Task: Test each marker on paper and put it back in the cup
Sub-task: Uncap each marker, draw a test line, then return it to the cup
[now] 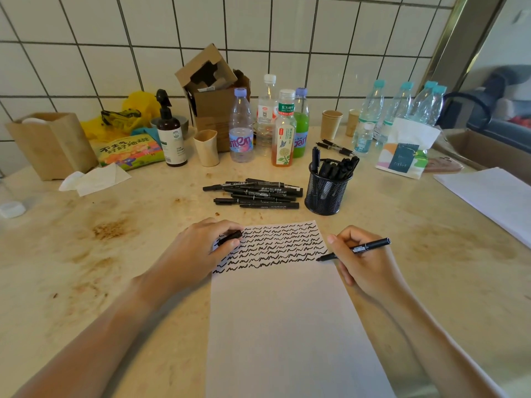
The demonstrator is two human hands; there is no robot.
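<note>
Two bare forearms enter the view from the lower edge, one from the lower left corner, one from the lower right. No sleeve, cuff, glove, watch, ring or band covers any visible part. The left hand (201,248) and the right hand (363,261) are both uncovered from wrist to fingertips. Fingernails on the right hand are short and unpainted. Upper arms, shoulders and torso lie outside the view.

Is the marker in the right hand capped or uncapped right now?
Uncapped. The black marker in the right hand shows its bare tip at the white paper's edge, and the left hand holds its black cap.
</note>
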